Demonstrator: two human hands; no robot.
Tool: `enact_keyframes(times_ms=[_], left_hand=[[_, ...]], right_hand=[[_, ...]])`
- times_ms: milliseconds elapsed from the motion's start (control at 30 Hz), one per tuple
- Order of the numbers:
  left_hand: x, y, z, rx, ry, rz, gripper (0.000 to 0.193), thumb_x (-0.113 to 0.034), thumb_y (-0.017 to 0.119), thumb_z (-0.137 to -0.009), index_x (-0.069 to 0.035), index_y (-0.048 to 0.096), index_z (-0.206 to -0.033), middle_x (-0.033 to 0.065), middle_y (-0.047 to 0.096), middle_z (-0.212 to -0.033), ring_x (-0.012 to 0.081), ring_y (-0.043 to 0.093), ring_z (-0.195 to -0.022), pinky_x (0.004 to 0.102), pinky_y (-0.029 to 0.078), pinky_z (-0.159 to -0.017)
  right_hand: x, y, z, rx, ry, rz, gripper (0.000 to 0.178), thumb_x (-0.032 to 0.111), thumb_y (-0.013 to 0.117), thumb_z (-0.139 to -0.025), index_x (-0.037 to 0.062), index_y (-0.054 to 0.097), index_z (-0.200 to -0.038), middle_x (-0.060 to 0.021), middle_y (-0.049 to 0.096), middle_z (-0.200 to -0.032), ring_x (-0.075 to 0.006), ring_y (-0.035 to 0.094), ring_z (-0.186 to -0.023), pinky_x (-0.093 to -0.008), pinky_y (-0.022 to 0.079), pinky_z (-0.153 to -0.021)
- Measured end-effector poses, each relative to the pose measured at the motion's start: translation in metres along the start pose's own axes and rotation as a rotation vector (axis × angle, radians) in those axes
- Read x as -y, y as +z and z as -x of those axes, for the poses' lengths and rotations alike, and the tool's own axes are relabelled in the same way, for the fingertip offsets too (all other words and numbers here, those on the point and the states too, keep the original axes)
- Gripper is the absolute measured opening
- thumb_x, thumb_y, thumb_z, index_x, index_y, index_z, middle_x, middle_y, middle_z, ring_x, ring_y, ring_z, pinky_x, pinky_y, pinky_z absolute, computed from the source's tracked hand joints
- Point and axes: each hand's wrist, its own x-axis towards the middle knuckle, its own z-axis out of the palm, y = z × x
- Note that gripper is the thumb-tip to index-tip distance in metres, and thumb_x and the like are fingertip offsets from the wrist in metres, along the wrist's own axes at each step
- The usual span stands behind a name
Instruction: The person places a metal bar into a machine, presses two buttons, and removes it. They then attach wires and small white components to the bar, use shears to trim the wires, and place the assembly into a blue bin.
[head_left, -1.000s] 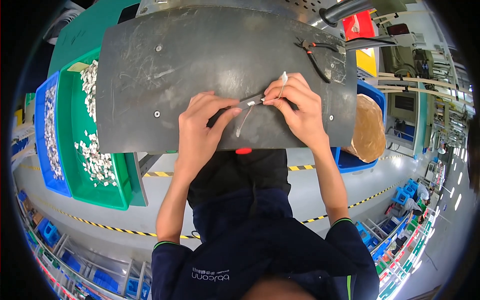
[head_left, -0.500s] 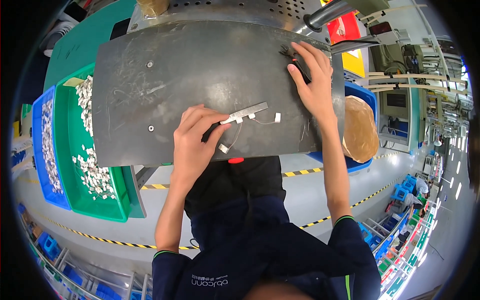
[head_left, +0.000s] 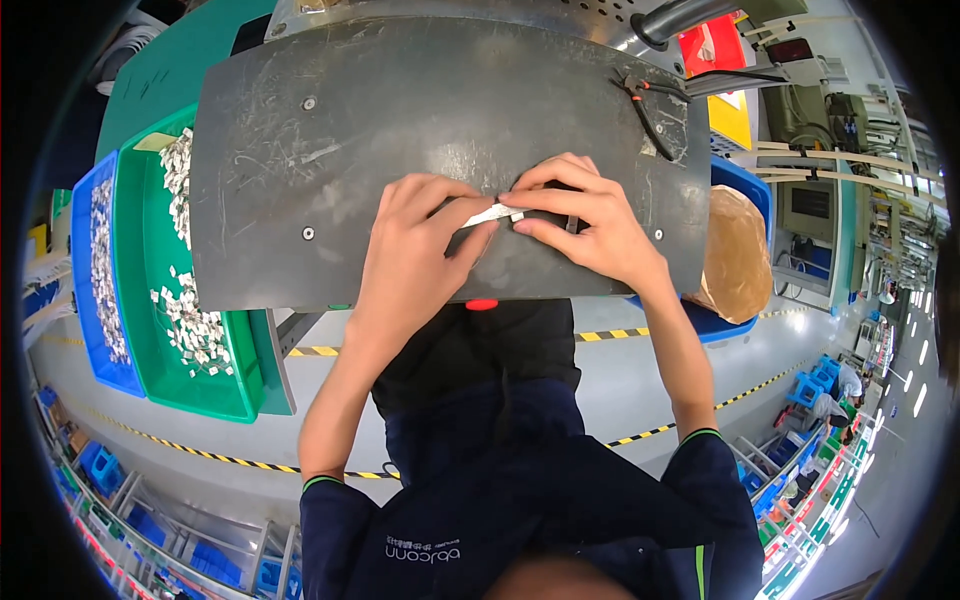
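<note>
A thin pale bar with small white connectors (head_left: 487,214) lies low over the near middle of the dark grey work board (head_left: 420,100). Pinched round its left part, the fingers of my left hand (head_left: 415,240) are closed. My right hand (head_left: 595,215) closes thumb and fingertips on its right end, beside a small white connector. Both hands hide much of the bar, and its thin wires hardly show. Toward the far right of the board lie pliers (head_left: 645,108) with black and orange handles, apart from both hands.
On the left, a green bin (head_left: 150,330) and a blue bin (head_left: 80,260) hold many small white pieces. A blue crate with brown paper (head_left: 735,255) stands right of the board. Red and yellow bins (head_left: 715,45) and a metal post (head_left: 670,22) are at the far right.
My right hand has left the pliers and come left to the bar, where it now pinches the right end. The pliers lie alone. My left hand still holds the bar.
</note>
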Motion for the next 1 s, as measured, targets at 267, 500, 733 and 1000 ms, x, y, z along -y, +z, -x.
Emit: enact_keyframes(times_ms=[267,500,733,1000], left_hand=[[0.013,-0.009,-0.054,0.216,0.101,-0.162,0.010,-0.013,0.077,-0.088,-0.005,0.078,-0.094,0.0082,0.073,-0.096,0.0310,0.068,-0.087,0.0413,0.053,-0.083],[0.086,-0.007,-0.151,0.206,0.003,0.106,0.023,-0.016,0.079,-0.089,0.000,0.076,-0.105,0.0133,0.075,-0.102,0.0285,0.072,-0.095,0.0368,0.056,-0.086],[0.079,0.003,-0.139,0.071,0.079,0.038,0.028,-0.011,0.084,-0.083,-0.001,0.070,-0.105,0.0102,0.073,-0.104,0.0265,0.070,-0.095,0.0360,0.056,-0.085],[0.075,0.010,-0.127,-0.051,0.208,-0.135,0.014,-0.007,0.084,-0.080,-0.001,0.073,-0.086,0.0085,0.076,-0.107,0.0283,0.072,-0.097,0.0388,0.059,-0.080]], right_hand=[[-0.022,-0.001,-0.025,-0.090,0.040,-0.070,0.023,0.008,0.086,-0.080,0.0062,0.081,-0.102,-0.0049,0.075,-0.099,-0.0233,0.068,-0.093,-0.0359,0.049,-0.089],[-0.065,-0.010,-0.103,-0.320,0.135,-0.097,0.023,0.008,0.085,-0.084,0.0031,0.076,-0.103,-0.0079,0.075,-0.106,-0.0232,0.070,-0.095,-0.0327,0.053,-0.084],[-0.069,-0.001,-0.088,-0.471,0.052,0.097,0.020,0.012,0.087,-0.081,0.0042,0.073,-0.092,-0.0051,0.074,-0.108,-0.0276,0.068,-0.105,-0.0399,0.050,-0.095],[-0.060,0.003,-0.085,-0.426,-0.009,0.268,0.014,0.008,0.083,-0.084,0.0027,0.075,-0.094,-0.0042,0.073,-0.122,-0.0254,0.065,-0.120,-0.0396,0.046,-0.101]])
